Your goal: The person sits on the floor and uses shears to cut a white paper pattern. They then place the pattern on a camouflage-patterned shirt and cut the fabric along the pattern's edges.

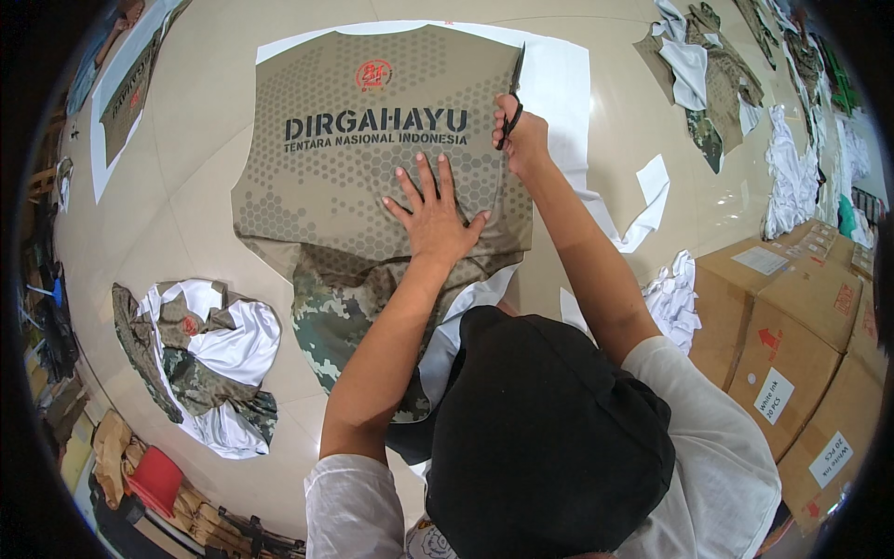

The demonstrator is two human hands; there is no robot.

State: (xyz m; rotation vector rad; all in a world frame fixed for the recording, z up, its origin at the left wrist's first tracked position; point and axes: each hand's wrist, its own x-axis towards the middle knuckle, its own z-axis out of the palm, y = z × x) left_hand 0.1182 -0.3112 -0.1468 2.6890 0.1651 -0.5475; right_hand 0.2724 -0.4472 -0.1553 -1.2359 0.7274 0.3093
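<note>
A brown-green printed fabric panel (307, 186), with hexagon patterning, dark lettering and a red emblem, lies flat on white backing (563, 102). My left hand (433, 219) presses on its middle, palm down with fingers spread. In my right hand (523, 147) is a pair of black scissors (510, 123), gripped by the handles. The blades point away from me along the panel's right edge, near its upper right corner. Toward me the cloth bunches into folds with a camouflage part (326, 340), partly under my left forearm.
A crumpled cut piece (233, 340) lies at left. White scraps (647, 200) and cardboard boxes (792, 326) are on the right. More camouflage pieces (712, 84) lie far right, another printed panel (130, 98) far left. A black cap (549, 429) covers the lower middle.
</note>
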